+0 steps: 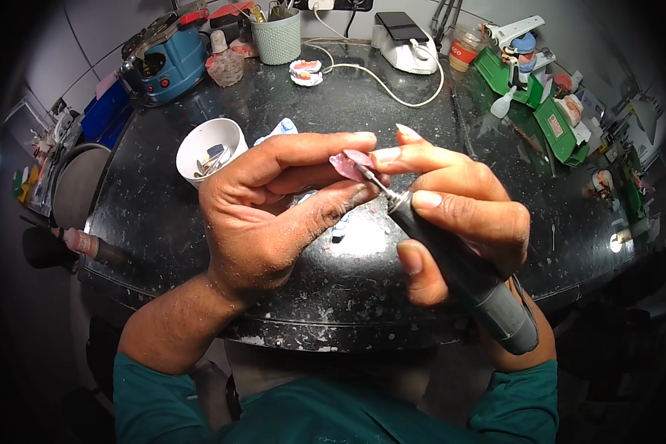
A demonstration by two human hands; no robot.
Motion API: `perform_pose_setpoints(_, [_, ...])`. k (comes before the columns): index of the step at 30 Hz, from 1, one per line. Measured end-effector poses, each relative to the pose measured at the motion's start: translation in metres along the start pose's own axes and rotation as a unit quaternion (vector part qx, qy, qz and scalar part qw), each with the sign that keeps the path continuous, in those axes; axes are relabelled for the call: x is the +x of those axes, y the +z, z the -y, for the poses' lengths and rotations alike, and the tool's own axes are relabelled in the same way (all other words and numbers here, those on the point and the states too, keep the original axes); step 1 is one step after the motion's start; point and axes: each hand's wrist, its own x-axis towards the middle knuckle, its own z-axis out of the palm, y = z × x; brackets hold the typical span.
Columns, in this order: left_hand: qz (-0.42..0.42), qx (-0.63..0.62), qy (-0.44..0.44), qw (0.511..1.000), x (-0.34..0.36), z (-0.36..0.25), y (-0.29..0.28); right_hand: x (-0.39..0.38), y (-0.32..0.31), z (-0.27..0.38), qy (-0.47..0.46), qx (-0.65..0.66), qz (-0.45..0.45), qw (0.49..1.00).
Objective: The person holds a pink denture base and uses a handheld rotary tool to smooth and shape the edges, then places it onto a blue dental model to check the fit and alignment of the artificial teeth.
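My left hand [248, 211] pinches a small pink denture piece [345, 166] between its fingertips and thumb, above the table. Fine dust coats the thumb and wrist. In my right hand [470, 196] is a black rotary handpiece [507, 322], its body slanting down to the lower right. The slim metal bur [376, 182] at its front reaches the pink piece and appears to touch it. My right index fingertip rests close against the piece's right edge. Behind my left hand, pale blue-white dental models [280, 129] show only in part.
A white cup [213, 132] with small metal parts stands beside my left hand. At the back are a dental cast [305, 72], a mesh pen cup [277, 38], a blue machine [166, 66] and a white device [407, 52] with a cable. Green trays [559, 129] line the right.
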Motion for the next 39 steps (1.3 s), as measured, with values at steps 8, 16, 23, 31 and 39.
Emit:
perform_pose_setpoints(8, [-0.003,-0.009,0.015,1.000,0.0002,0.0007,0.0023,0.0006,-0.0008,0.0000,-0.001,-0.005,0.008,1.000])
perform_pose_setpoints(16, [-0.002,-0.003,0.018,1.000,-0.0006,0.0026,0.0007,-0.0004,-0.0004,-0.0015,-0.004,0.008,0.003,1.000])
perform_pose_setpoints(23, [-0.007,0.019,0.016,1.000,-0.0009,0.0029,0.0009,0.0002,-0.0008,-0.0015,0.000,0.003,0.002,1.000])
perform_pose_setpoints(31, [-0.006,0.019,0.022,1.000,-0.0007,0.0025,0.0025,0.0000,-0.0007,-0.0024,0.006,0.002,0.000,1.000])
perform_pose_setpoints(39, [-0.006,0.011,0.020,1.000,0.0001,0.0017,0.0032,0.0004,-0.0024,-0.0006,0.009,0.002,0.006,1.000])
